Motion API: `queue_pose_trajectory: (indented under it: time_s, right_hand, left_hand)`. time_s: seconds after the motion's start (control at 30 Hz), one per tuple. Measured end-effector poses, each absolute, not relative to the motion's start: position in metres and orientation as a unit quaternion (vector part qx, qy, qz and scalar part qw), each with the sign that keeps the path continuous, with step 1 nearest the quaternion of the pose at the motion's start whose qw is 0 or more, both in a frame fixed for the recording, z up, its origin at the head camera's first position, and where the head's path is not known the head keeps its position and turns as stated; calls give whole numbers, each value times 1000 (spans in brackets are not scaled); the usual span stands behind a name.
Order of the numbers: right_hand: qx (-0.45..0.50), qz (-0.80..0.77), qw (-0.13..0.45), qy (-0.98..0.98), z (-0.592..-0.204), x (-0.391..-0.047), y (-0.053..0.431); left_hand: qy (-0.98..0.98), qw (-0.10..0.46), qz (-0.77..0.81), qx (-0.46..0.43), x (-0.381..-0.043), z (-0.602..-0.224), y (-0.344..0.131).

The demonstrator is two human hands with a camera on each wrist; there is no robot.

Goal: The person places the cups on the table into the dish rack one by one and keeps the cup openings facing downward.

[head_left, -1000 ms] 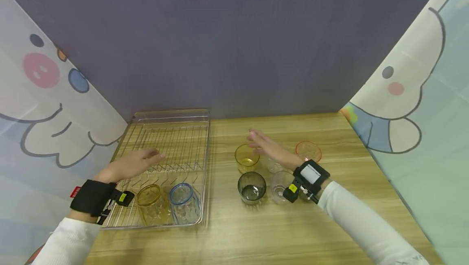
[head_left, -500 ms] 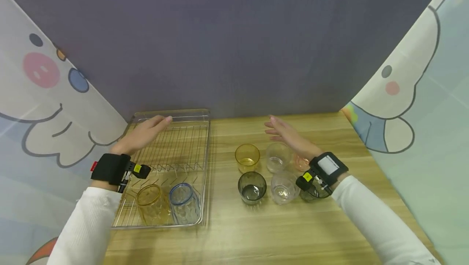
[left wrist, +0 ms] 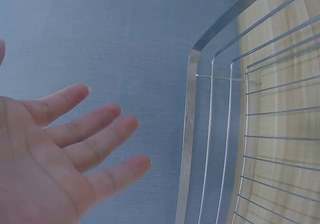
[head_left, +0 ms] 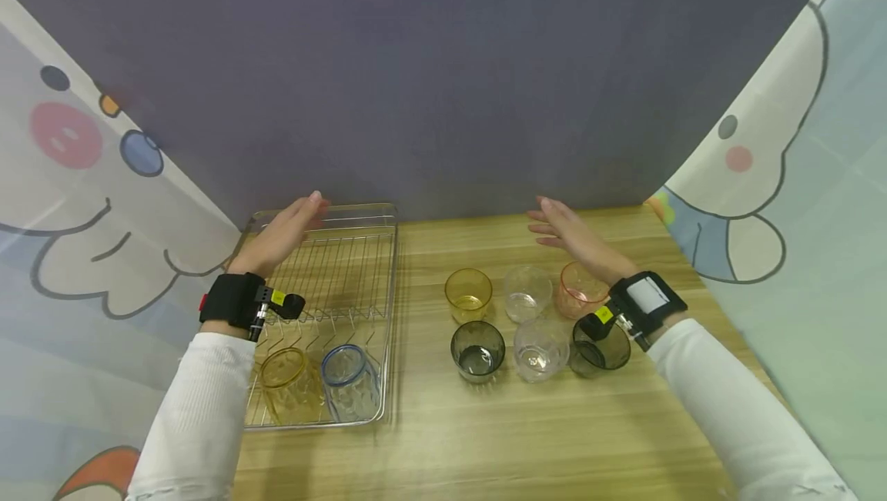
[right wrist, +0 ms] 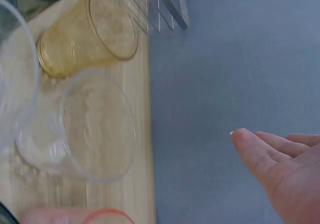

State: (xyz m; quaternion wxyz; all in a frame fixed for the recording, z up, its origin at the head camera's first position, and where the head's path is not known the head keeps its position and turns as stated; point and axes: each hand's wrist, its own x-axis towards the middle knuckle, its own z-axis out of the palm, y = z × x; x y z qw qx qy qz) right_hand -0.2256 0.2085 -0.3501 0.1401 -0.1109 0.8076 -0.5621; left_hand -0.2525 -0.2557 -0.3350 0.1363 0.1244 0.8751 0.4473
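Observation:
My left hand (head_left: pixel 280 235) hovers over the far left part of a wire rack (head_left: pixel 389 308), fingers spread and holding nothing; the left wrist view shows its bare palm beside the rack's rail. My right hand (head_left: pixel 574 235), fingers extended, is held above the table behind the glasses. Nearest to it are a clear glass (head_left: pixel 528 295) and a pink glass (head_left: pixel 580 292) with an orange rim. A yellow glass (head_left: pixel 468 297) stands left of those. In the front row are a grey glass (head_left: pixel 478 352), another clear glass (head_left: pixel 540 351) and a dark glass (head_left: pixel 601 351), partly covered by the wrist camera.
At the rack's near end an amber glass (head_left: pixel 287 387) and a blue-rimmed glass (head_left: pixel 350 384) lean among the wires. A dark grey panel (head_left: pixel 443 85) closes off the back of the wooden table (head_left: pixel 457 439). Cartoon-printed sheets (head_left: pixel 748 255) flank both sides.
Both hands have moved away toward the back panel. The right hand has also drawn right, uncovering the clear, pink and dark glasses. The glasses stay where they were.

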Motion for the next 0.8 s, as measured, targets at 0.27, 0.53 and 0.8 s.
queue_pose_trajectory:
  time_s: [0.27,0.53,0.8]
  right_hand:
    - [-90,-558,127,815,-347,-229,228]
    - [-94,-523,135,836,-348,-226,231]
    - [-115,-454,162,869,-351,-212,224]
  left_hand:
    - [881,143,435,117,-265,-329,-249]
    - [879,151,430,141,-271,-334,-236]
    - [879,147,417,176,-259,-335,-210]
